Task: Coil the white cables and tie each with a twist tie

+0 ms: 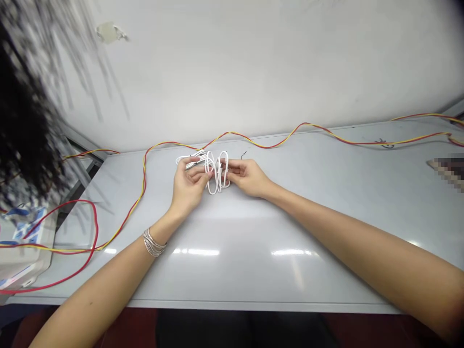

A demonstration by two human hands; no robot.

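Observation:
A coiled white cable (217, 176) is held between both hands, above the grey table (232, 270) and near its back edge. My left hand (189, 182) has its fingers closed round the left side of the loops, and a silver bracelet (153, 242) is on that wrist. On the right side of the same coil, my right hand (247, 176) pinches the cable with thumb and fingers. More white strands (184, 158) stick out behind the left fingers. Part of the coil is hidden by the fingertips.
Twisted red and yellow wires (232, 133) run along the table's back edge and down its left side. At the left stand a white machine (39, 256) and a red hose (96, 227). Black hair-like strands (21, 121) hang at the upper left. Black scraps (384, 143) lie back right.

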